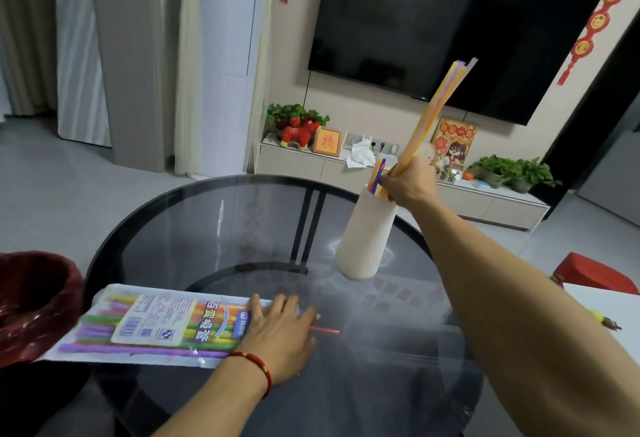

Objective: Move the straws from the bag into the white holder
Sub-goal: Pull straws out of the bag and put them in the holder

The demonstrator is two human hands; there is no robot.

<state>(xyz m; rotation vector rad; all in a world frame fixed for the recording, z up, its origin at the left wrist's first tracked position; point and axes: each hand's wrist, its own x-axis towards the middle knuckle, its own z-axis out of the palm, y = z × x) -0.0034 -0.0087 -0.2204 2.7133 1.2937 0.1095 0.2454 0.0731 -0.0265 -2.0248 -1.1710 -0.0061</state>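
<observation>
At the far left a dark red bin (33,301) sits beside the round glass worktop (214,225). Next to it the bag (152,327) lies flat on the glass, coloured straws showing through its clear film. The left hand (280,329) rests palm down on the bag's open end, fingers (277,305) spread flat and gripping nothing, simply pinning the bag. A single red straw (325,331) pokes out from under that hand onto the glass.

Further right stands the white holder (367,235), ribbed and narrow at the mouth, with a few straws (377,173) already upright inside. The right hand (410,183) is at its rim, fingers closed around the lower end of a bundle of straws (436,110) — yellow, pink and orange — which slants up and away to the right.

The step in hand looks like seating this bundle. To do it well, bring the bundle closer to upright over the mouth, so that every lower end enters together — a stray one could catch on the rim. The tall holder looks tippy, so lower gently instead of pushing sideways, and release only once the ends are well inside.
</observation>
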